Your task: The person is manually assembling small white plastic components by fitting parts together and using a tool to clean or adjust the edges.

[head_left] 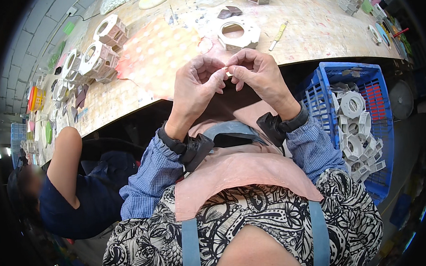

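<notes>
My left hand (pixel 197 82) and my right hand (pixel 262 75) meet above the table's near edge. Thumbs and fingers of both are pinched together around something tiny and pale, too small to name. Just beyond them lies a white hexagonal frame piece (pixel 252 34) with a round hole in its top. To its right is a slim yellow cutter-like tool (pixel 278 36). An orange cloth with pale dots (pixel 155 52) spreads over the table left of my hands. Small dark scraps (pixel 229 12) rest behind the white piece.
White hexagonal lantern-like frames (pixel 98 62) stand at the table's left, with yellow-red tubs (pixel 36 99) beyond. A blue plastic crate (pixel 386 125) full of similar white frames (pixel 353 103) is at my right. Another person in dark clothing (pixel 85 200) sits close on my left.
</notes>
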Motion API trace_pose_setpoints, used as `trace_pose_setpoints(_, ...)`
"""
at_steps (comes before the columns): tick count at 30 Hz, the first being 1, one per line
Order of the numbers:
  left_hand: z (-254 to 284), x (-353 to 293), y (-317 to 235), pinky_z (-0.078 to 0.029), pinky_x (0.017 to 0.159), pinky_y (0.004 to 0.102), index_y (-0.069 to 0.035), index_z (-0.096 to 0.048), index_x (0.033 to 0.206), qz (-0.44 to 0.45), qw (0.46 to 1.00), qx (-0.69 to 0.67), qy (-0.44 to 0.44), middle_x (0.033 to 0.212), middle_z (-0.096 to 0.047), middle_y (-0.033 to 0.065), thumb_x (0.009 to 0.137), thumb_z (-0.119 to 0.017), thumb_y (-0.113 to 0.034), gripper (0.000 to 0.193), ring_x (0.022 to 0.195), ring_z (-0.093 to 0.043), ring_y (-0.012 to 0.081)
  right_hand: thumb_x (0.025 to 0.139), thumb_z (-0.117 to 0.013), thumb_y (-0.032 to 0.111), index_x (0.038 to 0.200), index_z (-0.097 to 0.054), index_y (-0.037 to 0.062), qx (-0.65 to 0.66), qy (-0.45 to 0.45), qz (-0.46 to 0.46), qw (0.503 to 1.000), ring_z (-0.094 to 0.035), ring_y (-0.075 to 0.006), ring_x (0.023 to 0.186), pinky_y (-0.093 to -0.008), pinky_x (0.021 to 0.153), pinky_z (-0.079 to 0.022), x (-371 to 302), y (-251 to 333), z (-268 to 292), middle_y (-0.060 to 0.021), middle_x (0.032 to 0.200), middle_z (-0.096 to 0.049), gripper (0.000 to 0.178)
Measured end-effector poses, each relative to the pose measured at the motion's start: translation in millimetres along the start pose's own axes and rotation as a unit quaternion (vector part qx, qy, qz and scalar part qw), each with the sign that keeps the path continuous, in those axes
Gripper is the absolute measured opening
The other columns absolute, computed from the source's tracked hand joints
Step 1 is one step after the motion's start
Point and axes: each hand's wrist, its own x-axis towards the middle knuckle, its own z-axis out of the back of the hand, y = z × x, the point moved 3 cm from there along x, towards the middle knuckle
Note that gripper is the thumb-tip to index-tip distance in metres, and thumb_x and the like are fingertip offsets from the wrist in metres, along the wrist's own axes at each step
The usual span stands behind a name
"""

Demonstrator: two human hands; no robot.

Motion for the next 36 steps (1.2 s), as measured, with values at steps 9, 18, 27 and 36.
trace_pose_setpoints(9,6,2,11,-0.042,0.052,0.0189,0.002,-0.065,0.082,0.004,0.996,0.077,-0.040,0.065,-0.062,0.0028,0.081,-0.062,-0.013,0.016,0.057,-0.053,0.0050,0.083,-0.060,0.004,0.089,-0.060,-0.0040,-0.086,-0.066,0.033,0.994,-0.059,-0.0081,0.066,-0.0193,0.053,-0.050,0,3,-1,-0.0061,0.078,-0.062,0.010)
trace_pose_setpoints(18,-5,3,16,-0.041,0.048,0.0178,0.003,-0.065,0.080,0.019,0.998,0.027,-0.060,0.065,-0.062,0.0028,0.081,-0.061,-0.012,0.015,0.054,-0.051,0.0041,0.075,-0.065,0.000,0.085,-0.059,0.0013,-0.429,-0.114,0.291,0.847,-0.061,-0.0161,0.064,-0.0249,0.053,-0.049,-6,11,-10,-0.0073,0.078,-0.060,0.012)
trace_pose_setpoints(27,-4,1,18,-0.044,0.051,0.0179,0.004,-0.064,0.083,0.034,0.996,-0.073,-0.035,0.071,-0.062,0.0059,0.082,-0.058,-0.009,0.014,0.061,-0.053,0.0063,0.070,-0.061,-0.002,0.090,-0.060,0.0033,-0.452,-0.078,0.372,0.807,-0.059,-0.0262,0.067,-0.0321,0.057,-0.048,-15,3,-12,-0.0097,0.080,-0.056,0.020)
trace_pose_setpoints(36,-6,-2,12,-0.043,0.053,0.0173,0.003,-0.064,0.085,0.012,0.999,-0.017,-0.048,0.073,-0.063,0.0041,0.082,-0.061,-0.010,0.014,0.061,-0.055,0.0064,0.076,-0.063,0.000,0.091,-0.062,0.0024,-0.093,-0.110,0.113,0.983,-0.059,-0.0107,0.065,-0.0201,0.056,-0.045,-10,-5,-4,-0.0060,0.083,-0.060,0.015)
